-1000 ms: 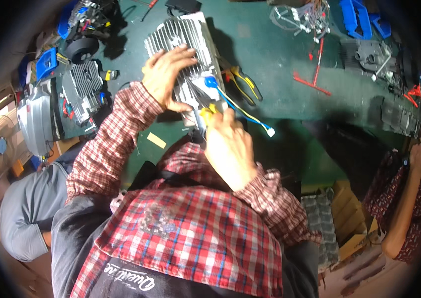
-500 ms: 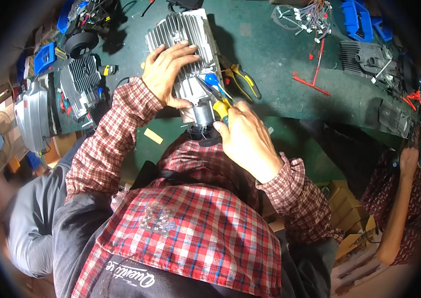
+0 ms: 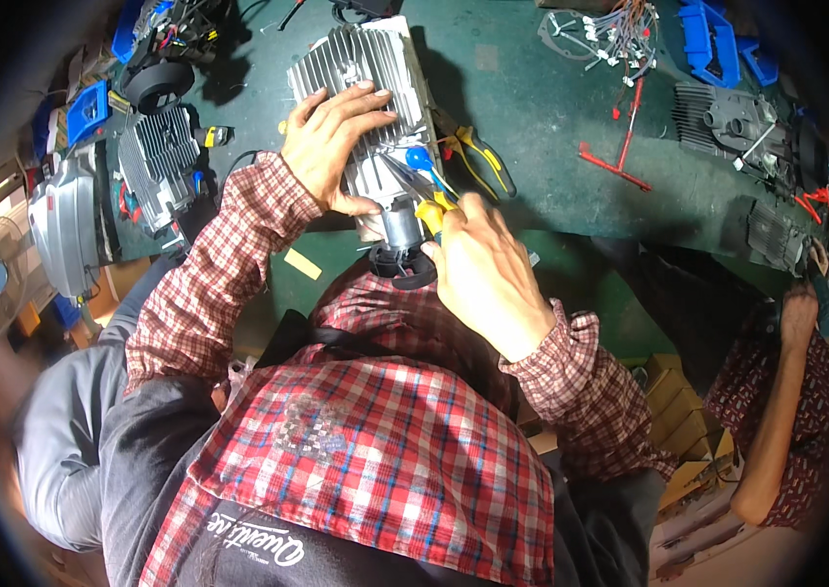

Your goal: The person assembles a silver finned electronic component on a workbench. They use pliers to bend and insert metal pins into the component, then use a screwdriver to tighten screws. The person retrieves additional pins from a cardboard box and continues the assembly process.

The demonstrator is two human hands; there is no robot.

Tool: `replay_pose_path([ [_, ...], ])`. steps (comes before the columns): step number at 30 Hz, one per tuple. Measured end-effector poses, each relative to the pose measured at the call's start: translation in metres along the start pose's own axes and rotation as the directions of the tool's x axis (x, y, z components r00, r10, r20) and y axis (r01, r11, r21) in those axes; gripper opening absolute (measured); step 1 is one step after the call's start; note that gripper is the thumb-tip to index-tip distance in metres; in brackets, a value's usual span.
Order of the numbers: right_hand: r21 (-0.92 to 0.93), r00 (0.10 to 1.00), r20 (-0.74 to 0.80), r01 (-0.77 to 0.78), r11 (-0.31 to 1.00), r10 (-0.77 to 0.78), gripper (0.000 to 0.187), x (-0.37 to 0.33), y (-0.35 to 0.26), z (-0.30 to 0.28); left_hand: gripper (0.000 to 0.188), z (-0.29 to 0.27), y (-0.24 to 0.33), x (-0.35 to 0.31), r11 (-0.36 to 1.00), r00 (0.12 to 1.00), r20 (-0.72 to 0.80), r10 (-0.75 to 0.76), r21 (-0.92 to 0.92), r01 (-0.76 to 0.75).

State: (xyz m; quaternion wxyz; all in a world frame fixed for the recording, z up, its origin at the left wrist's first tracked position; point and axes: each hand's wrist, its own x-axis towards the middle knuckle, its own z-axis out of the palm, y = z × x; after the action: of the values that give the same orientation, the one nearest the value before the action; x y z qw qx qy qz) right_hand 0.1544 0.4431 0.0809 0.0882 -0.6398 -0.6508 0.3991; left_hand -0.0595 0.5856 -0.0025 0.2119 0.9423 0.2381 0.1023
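Observation:
A silver finned metal housing (image 3: 375,59) lies at the table's near edge. A cylindrical motor (image 3: 401,227) with a black fan wheel (image 3: 403,268) sticks out from its near end, past the edge. My left hand (image 3: 336,142) grips the housing, fingers stretched over the fins and the thumb beside the motor. My right hand (image 3: 488,269) is closed round yellow-handled pliers (image 3: 430,214), their jaws against the housing just above the motor. Close to the jaws is a blue rounded piece (image 3: 418,158). The exact point where the jaws touch is too small to make out.
A second pair of yellow-and-black pliers (image 3: 483,161) lies right of the housing. Other finned units (image 3: 155,157) stand left, and another (image 3: 728,122) right. Wire bundles (image 3: 620,39), blue bins (image 3: 708,44) and a red T-shaped tool (image 3: 620,166) lie farther off. A co-worker's hand (image 3: 799,313) is at right.
My right hand and the pliers have shifted very slightly to the left. My left hand and the housing stay put. The co-worker's hand at right has moved a little.

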Motion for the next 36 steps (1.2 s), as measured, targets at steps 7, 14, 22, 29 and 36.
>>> replay_pose_path([
  [7,-0.04,0.983,0.132,-0.127,0.991,0.131,0.026,0.005,-0.027,0.003,0.11,0.006,0.005,-0.001,0.999,1.0,0.0,-0.009,0.034,0.009],
  [14,0.344,0.947,-0.002,-0.302,0.889,0.322,0.029,0.006,-0.062,0.027,0.102,0.011,0.009,0.006,0.99,1.0,0.015,0.005,0.139,-0.007],
  [22,-0.1,0.949,-0.181,-0.278,0.955,0.258,0.023,-0.013,-0.044,0.037,0.076,0.004,0.007,0.011,0.989,0.992,0.103,0.078,0.119,-0.09],
  [29,0.087,0.906,-0.292,-0.293,0.952,0.305,0.026,-0.055,-0.019,-0.017,0.064,0.013,0.007,0.007,0.994,0.997,0.008,0.078,0.074,-0.078],
  [36,0.313,0.878,-0.37,-0.191,0.93,0.305,0.021,-0.046,0.001,0.003,0.066,0.015,0.004,0.007,0.988,0.993,-0.034,0.11,0.112,-0.105],
])
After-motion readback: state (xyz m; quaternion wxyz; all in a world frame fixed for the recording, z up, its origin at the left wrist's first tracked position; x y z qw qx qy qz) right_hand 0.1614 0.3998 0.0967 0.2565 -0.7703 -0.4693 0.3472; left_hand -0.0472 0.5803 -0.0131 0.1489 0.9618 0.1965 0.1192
